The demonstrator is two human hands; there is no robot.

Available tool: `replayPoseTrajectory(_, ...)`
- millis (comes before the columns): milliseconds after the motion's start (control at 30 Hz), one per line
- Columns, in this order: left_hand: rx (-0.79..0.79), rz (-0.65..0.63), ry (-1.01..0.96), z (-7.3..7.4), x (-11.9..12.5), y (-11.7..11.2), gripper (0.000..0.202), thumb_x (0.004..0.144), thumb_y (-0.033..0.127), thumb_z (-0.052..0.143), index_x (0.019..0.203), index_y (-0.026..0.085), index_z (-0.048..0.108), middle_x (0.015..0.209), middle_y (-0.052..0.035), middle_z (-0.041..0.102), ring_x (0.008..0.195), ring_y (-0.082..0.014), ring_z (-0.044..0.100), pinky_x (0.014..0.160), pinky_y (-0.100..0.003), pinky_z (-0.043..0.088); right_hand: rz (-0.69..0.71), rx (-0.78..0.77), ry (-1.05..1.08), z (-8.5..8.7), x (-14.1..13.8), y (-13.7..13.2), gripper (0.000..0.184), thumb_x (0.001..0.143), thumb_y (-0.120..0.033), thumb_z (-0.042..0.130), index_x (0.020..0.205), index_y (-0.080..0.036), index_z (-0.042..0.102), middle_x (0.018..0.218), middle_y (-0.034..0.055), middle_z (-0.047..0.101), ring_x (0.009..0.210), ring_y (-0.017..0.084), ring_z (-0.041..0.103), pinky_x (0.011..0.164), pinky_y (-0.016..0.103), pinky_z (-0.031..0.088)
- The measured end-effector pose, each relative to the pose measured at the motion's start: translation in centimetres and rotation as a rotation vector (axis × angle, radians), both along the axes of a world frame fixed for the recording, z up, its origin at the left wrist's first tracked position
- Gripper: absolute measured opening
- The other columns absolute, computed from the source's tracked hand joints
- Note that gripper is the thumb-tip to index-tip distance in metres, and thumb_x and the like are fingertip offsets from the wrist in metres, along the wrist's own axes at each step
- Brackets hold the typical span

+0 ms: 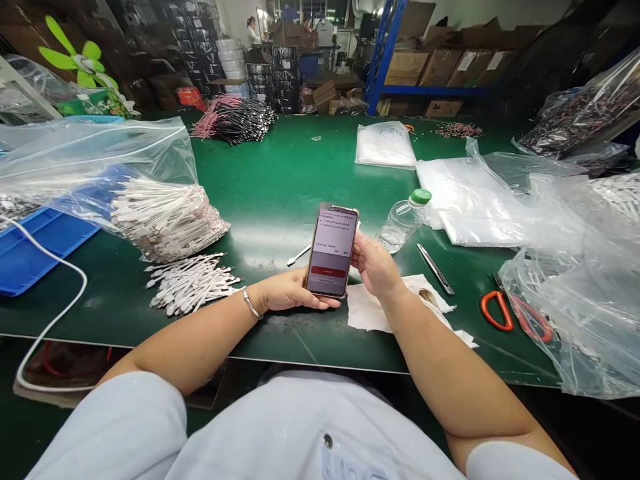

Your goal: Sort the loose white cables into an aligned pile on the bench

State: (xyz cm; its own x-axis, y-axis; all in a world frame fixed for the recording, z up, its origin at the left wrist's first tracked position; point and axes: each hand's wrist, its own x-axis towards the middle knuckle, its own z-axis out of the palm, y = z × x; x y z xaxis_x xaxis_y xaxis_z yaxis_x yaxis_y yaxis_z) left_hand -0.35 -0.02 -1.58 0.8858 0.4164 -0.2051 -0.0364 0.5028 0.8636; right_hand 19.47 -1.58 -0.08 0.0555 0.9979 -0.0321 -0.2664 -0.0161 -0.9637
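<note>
A smartphone (pixel 330 250) with a lit screen stands tilted between my two hands, over the green table. My left hand (pixel 293 291) supports its lower edge, thumb at the bottom left corner and fingers beneath. At the phone's right side, my right hand (pixel 376 265) grips the edge, with its fingers partly hidden behind. White paper tissue (pixel 367 310) lies under my right wrist. Left of my left hand is a loose pile of white cable pieces (pixel 193 285), and behind it a clear bag holds many white cables (pixel 167 217).
A clear bottle with a green cap (pixel 404 220), a box cutter (pixel 435 269) and orange-handled scissors (pixel 497 311) lie to the right, beside plastic bags (pixel 590 320). On the left are a blue tray (pixel 45 257) and a white cord (pixel 60 308). Bundled black and pink wires (pixel 235 120) lie farther back.
</note>
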Motion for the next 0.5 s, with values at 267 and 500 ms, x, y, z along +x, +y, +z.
replayPoseTrajectory(267,0.067,-0.049,0.071,0.6,0.2,-0.1,0.055,0.065,0.006,0.078,0.116,0.014,0.061,0.105,-0.0114,0.073,0.095,-0.0182,0.070,0.090,-0.029,0.052,-0.089,0.001,0.067,0.5,1.5,0.9,0.047,0.061,-0.058,0.078,0.086,-0.020,0.066,0.081,0.0017,0.071,0.073,0.016,0.066,0.066,0.029,0.054)
replayPoseTrajectory(500,0.108,-0.049,0.111,0.8,0.2,-0.2,0.053,0.066,0.008,0.078,0.116,0.015,0.061,0.102,-0.0108,0.074,0.093,-0.0171,0.070,0.089,-0.029,0.052,-0.131,-0.009,0.063,0.2,1.6,1.2,0.043,0.058,-0.052,0.083,0.079,-0.019,0.064,0.076,0.0004,0.069,0.069,0.015,0.065,0.065,0.029,0.055)
